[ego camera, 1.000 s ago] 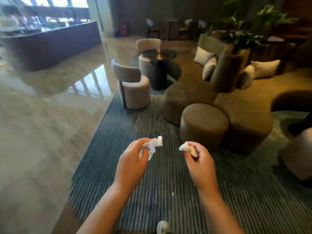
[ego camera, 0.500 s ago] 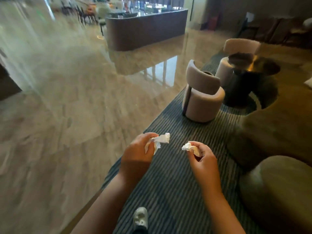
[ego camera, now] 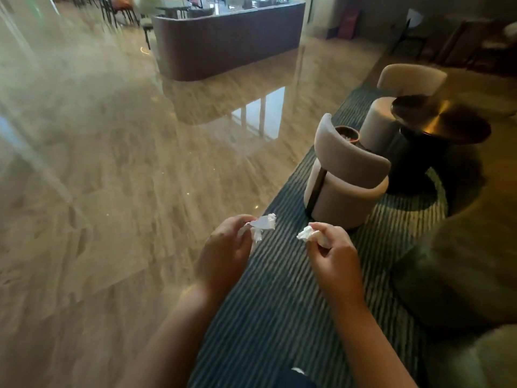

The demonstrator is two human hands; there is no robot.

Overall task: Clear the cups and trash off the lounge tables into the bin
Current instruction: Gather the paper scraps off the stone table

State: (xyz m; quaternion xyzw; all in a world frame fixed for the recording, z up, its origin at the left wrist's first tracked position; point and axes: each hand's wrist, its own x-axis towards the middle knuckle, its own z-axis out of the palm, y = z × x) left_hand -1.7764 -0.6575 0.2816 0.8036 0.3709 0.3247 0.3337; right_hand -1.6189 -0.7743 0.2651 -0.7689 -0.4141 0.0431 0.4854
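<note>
My left hand [ego camera: 223, 247] pinches a crumpled white tissue [ego camera: 263, 224] that sticks out above its fingers. My right hand [ego camera: 333, 249] grips a second crumpled white tissue [ego camera: 306, 233], partly hidden in the fist. Both hands are held out in front of me over the striped carpet [ego camera: 279, 303]. A small round brown bin [ego camera: 347, 133] with something pale inside shows just behind the nearer chair. A dark round lounge table [ego camera: 439, 121] stands at the right.
Two beige round-backed chairs [ego camera: 349, 175] [ego camera: 402, 85] stand on the carpet beside the table. A brown curved sofa [ego camera: 461, 261] fills the right side. Polished marble floor [ego camera: 126, 163] spreads to the left, with a dark curved counter [ego camera: 229, 40] beyond it.
The view has swung left and moved forward, so the chairs and dark table now sit at the right and closer. Both hands hold their tissues as before.
</note>
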